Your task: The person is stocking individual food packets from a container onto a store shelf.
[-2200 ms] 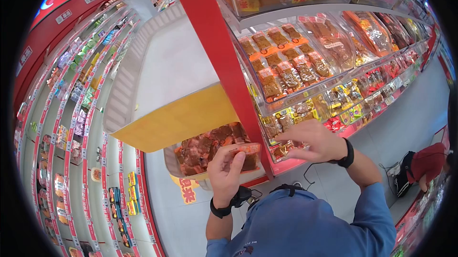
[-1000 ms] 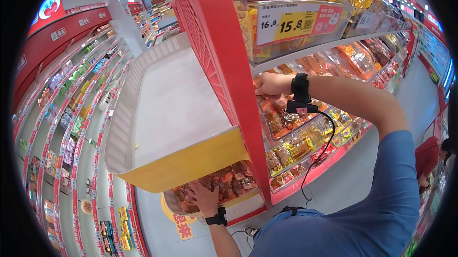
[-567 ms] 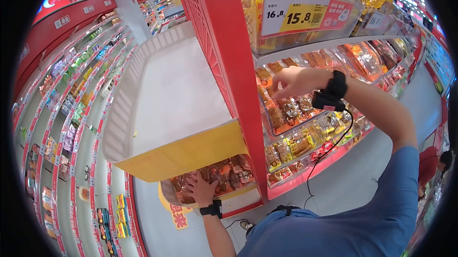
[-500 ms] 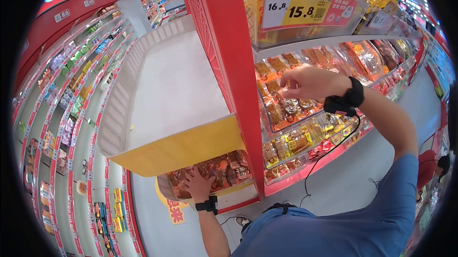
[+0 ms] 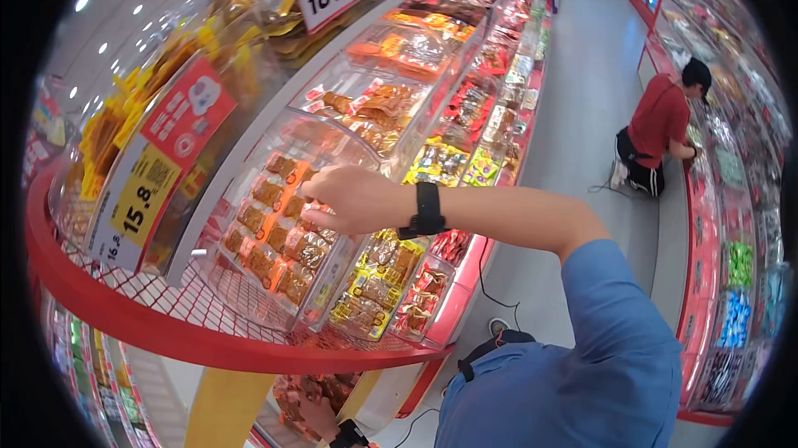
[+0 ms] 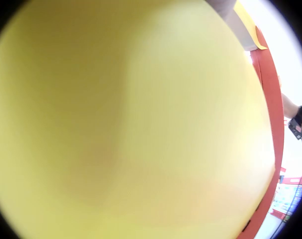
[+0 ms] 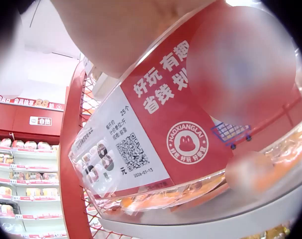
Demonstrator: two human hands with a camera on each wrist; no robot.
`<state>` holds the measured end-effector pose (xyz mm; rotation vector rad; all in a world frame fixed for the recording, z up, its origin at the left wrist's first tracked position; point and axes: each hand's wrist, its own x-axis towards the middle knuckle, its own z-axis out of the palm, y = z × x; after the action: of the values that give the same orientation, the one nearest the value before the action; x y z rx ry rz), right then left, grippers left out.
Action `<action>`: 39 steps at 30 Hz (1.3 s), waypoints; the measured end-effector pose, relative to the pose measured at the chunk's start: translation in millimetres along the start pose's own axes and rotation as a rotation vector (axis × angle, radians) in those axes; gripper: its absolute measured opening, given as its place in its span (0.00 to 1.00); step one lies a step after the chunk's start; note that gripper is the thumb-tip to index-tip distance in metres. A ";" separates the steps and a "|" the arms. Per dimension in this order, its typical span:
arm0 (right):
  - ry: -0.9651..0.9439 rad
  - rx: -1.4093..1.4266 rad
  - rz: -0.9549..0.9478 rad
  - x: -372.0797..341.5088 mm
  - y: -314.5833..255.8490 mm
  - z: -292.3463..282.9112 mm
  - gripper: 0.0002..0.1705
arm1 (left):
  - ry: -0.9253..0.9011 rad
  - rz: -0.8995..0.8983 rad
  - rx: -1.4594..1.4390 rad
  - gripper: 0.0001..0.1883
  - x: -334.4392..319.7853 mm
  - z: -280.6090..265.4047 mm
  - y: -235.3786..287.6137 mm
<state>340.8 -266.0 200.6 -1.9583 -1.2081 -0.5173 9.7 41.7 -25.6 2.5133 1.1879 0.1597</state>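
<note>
In the head view, the right hand point(image 5: 353, 199) hovers over a clear bin point(image 5: 229, 294) where orange-and-brown packets point(image 5: 278, 236) lie in rows. Its fingers are loosely bent, with no packet visible in them. Low down, the left hand point(image 5: 319, 416) rests with extended fingers on reddish-brown packets point(image 5: 291, 390) in a lower container, beside a yellow panel point(image 5: 218, 406). That panel point(image 6: 190, 109) fills most of the left wrist view. The right wrist view shows part of the right hand point(image 7: 106, 35) above a red-and-white price label point(image 7: 161, 114).
A red shelf edge point(image 5: 208, 340) curves between the hands. Upper bins with price tags point(image 5: 150, 174) stand at left. Across the aisle point(image 5: 573, 115), a person in a red shirt point(image 5: 657, 120) kneels by another shelf. A black cable point(image 5: 499, 298) hangs below the right forearm.
The head view has swung right, bringing the aisle and kneeling person into fuller view. The right hand remains over the rowed packets; the left remains low on the loose ones.
</note>
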 end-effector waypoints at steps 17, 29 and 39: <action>-0.041 0.023 0.025 0.7 -6.7 -0.5 0.12 | 0.238 0.225 -0.069 0.13 -2.7 -4.8 -5.0; 0.085 0.087 0.031 2.6 -13.6 1.5 0.08 | 0.607 0.143 -0.686 0.06 -51.0 -67.8 68.7; 0.128 0.157 -0.509 -36.3 -70.2 7.6 0.07 | 0.714 0.316 -1.026 0.02 -105.0 -111.6 122.8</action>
<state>261.5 -262.5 199.0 -1.4567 -1.6152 -0.7645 3.7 -80.5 127.9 1.6751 0.5945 1.4241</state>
